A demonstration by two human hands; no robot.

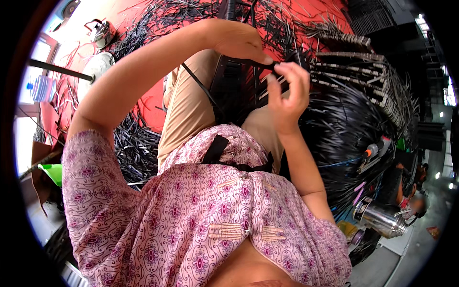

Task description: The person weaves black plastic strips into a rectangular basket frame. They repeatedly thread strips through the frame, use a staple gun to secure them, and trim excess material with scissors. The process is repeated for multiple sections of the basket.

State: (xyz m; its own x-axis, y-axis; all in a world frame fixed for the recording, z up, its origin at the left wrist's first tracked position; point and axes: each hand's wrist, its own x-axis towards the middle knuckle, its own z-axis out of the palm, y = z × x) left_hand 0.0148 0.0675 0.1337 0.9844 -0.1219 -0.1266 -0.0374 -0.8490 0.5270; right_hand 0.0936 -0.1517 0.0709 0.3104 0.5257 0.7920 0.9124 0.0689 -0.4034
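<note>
Between my knees rises a black woven frame piece, worked in flat plastic strips. Over its far part my left hand bends at the wrist; its thumb presses by a dark strip, and the other fingers are mostly hidden. To the right, my right hand is raised with curled fingers, its fingertips at that same strip and its thumb a little apart, slightly blurred. A loose black strip hangs over my left thigh, and several pale-tipped strips stick out near my right hand.
Black strips lie heaped over the red floor. A big bundle of black strips is on my right, with an orange-grey tool on it. There are also a steel flask, a kettle and another person.
</note>
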